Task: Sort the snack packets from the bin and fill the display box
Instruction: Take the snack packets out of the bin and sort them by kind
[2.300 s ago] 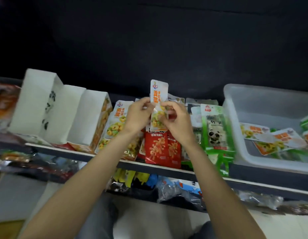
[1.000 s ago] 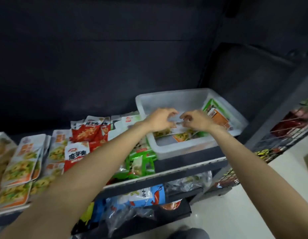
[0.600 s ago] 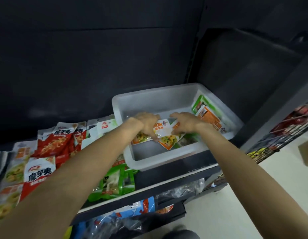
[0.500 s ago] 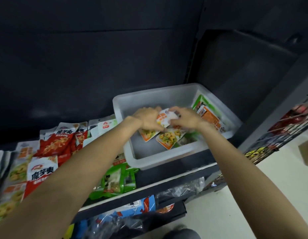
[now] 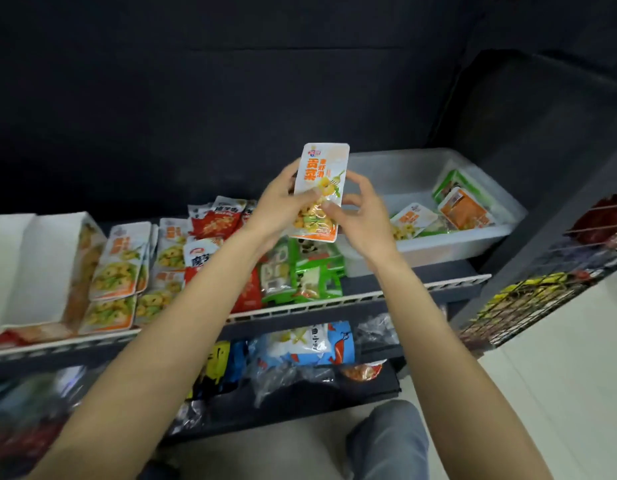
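An orange-and-white snack packet [image 5: 321,192] is held upright above the shelf [image 5: 369,299], just left of the clear bin [image 5: 473,244]. It is pinched by the left hand [image 5: 283,206], thumb across its front, and by the right hand [image 5: 362,216] at its lower right edge. A few packets [image 5: 463,209] are seen lying in the bin. Sorted rows of matching orange packets [image 5: 123,265], red packets [image 5: 213,220] and green packets [image 5: 300,271] are laid on the shelf. At far left stands what may be the white display box [image 5: 40,265], blurred.
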The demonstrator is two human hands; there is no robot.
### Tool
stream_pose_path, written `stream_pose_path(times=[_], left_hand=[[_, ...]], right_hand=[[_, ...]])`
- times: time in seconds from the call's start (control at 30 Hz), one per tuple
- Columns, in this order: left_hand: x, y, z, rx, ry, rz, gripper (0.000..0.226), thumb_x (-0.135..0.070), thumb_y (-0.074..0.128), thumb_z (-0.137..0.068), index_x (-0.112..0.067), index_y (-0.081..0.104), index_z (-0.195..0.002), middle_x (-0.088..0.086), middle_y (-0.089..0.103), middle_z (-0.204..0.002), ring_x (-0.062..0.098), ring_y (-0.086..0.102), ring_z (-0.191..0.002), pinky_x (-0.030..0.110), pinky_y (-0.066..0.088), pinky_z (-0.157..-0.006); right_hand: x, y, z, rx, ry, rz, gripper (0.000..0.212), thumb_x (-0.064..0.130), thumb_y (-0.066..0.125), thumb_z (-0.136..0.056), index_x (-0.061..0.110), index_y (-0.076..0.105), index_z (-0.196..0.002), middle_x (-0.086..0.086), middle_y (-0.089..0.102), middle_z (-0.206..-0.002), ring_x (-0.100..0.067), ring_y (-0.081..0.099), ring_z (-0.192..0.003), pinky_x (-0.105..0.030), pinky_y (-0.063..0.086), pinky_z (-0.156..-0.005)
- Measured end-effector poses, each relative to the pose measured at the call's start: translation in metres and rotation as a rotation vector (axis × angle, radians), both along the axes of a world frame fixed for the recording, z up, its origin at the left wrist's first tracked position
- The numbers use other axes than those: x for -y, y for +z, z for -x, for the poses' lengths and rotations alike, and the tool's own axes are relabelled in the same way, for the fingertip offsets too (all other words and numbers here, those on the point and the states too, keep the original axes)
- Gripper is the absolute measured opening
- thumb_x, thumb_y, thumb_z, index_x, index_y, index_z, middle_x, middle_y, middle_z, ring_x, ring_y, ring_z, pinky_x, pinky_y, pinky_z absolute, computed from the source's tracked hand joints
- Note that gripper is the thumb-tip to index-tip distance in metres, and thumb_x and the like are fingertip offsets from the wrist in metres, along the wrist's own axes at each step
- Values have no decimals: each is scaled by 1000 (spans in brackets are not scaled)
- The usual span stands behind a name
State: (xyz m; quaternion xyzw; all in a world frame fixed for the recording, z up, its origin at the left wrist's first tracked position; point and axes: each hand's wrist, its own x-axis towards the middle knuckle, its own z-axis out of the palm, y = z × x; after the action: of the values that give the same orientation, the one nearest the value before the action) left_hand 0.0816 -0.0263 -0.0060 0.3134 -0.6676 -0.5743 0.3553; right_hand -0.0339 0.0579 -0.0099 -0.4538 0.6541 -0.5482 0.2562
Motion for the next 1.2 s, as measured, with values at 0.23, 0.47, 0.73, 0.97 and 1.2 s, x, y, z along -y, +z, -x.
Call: stream_pose_path(times=[0.23,0.47,0.73,0.97,1.2], left_hand=[[-19,-29,-125,221,217,51,53,2,57,-85,-15,49,-135,2,64,-117,14,62,-103,28,51,-88],[-28,-56,-229,907,395,472,60,-14,55,-90,-10,33,-146,15,30,-151,30,28,-139,37,26,-112],[-36,-86,-273,1033,391,540,53,-9,56,-87,-4,42,-139,18,30,-148,33,29,-135,41,36,-108],[-37,-92,-266,1044,364,617,46,-19,53,-92,-11,46,-137,9,35,-148,26,28,-137,39,35,-107],[-38,-90,-262,1040,397,711,45,-18,55,-90,-10,49,-134,12,47,-140,29,40,-130,39,38,-104]], right_hand=[[26,-32,-102,110,104,-130,49,12,69,-84,17,49,-128,-6,66,-111,-17,63,-101,-43,54,-86],[70,-62,-208,279,323,-254,47,4,63,-88,10,46,-131,-16,64,-114,-26,64,-100,-45,55,-84],[71,-89,-252,-782,297,-200,60,28,62,-89,4,39,-139,-14,44,-139,-31,43,-123,-35,37,-101],[52,-97,-239,-1044,448,-227,54,39,51,-94,18,38,-142,-1,35,-148,-28,16,-139,-41,20,-107],[48,-88,-214,-929,505,-178,48,34,50,-95,22,41,-141,1,31,-151,-22,13,-142,-43,14,-112]])
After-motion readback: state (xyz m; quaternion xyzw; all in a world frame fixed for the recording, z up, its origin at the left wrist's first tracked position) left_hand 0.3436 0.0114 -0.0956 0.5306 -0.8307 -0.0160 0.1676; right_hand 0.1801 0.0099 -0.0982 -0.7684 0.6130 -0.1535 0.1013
